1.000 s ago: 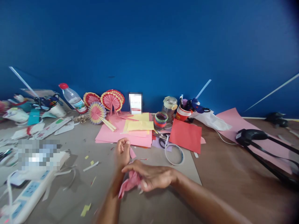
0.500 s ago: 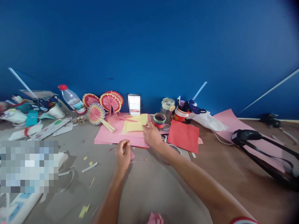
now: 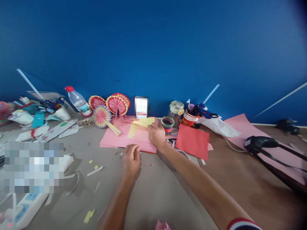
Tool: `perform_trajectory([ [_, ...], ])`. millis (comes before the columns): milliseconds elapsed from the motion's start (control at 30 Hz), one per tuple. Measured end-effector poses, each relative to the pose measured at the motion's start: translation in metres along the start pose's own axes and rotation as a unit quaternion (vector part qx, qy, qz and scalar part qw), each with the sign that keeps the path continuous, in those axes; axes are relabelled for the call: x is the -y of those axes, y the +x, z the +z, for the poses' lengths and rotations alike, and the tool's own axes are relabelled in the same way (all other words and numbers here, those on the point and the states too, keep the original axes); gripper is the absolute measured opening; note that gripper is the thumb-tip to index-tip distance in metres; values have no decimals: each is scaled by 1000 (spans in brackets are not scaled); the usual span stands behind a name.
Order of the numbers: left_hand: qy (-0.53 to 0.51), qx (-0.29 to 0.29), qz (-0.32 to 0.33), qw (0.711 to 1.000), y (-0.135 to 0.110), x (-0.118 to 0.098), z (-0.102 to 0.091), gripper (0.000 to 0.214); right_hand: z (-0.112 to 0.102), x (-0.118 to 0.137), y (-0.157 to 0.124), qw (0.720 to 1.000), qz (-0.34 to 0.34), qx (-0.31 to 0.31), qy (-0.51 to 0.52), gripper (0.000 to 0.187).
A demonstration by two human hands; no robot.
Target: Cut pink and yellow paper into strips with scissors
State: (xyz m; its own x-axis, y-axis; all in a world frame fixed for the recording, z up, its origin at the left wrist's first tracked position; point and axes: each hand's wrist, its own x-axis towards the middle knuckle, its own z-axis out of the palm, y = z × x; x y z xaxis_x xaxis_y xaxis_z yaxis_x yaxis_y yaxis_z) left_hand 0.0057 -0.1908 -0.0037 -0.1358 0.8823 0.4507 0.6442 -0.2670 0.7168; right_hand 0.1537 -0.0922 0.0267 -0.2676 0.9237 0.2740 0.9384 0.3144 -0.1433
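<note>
Partly, the right hand (image 3: 157, 135) hides the yellow paper (image 3: 144, 122) it holds.

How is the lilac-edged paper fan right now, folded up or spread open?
Spread open: the lilac-edged paper fan shows pleats radiating into a round disc, its yellow handle extending from the rim.

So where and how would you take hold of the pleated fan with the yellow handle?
Probably by the yellow handle, pinched across its narrow width, coming from the near right: it is slim and points that way, its end over the pink paper. The pleated disc looks thin and could crumple if squeezed.
</note>
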Motion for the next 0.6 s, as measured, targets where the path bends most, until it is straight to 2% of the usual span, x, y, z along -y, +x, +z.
perform_trajectory([
  [100, 90, 36, 44, 994, -3, 2, 1, 21, -1, 10, -2, 1000, -4, -5, 11, 38],
  [167, 143, 55, 53, 987, -6, 4, 1, 22, -2, 16, -11, 999, -26, -5, 26, 36],
  [300, 175, 82, 48, 980, -9, 4, 0, 26, 0, 18, -34, 985, -152, 26, 81, 24],
  [367, 175, 90, 49, 979, -10, 4, -1, 26, 3, 13, -38, 979, -180, 39, 83, 22],
  [600, 192, 114, 61, 973, -11, 3, -3, 28, 8, 4, -20, 992, -106, 42, 45, 40],
])
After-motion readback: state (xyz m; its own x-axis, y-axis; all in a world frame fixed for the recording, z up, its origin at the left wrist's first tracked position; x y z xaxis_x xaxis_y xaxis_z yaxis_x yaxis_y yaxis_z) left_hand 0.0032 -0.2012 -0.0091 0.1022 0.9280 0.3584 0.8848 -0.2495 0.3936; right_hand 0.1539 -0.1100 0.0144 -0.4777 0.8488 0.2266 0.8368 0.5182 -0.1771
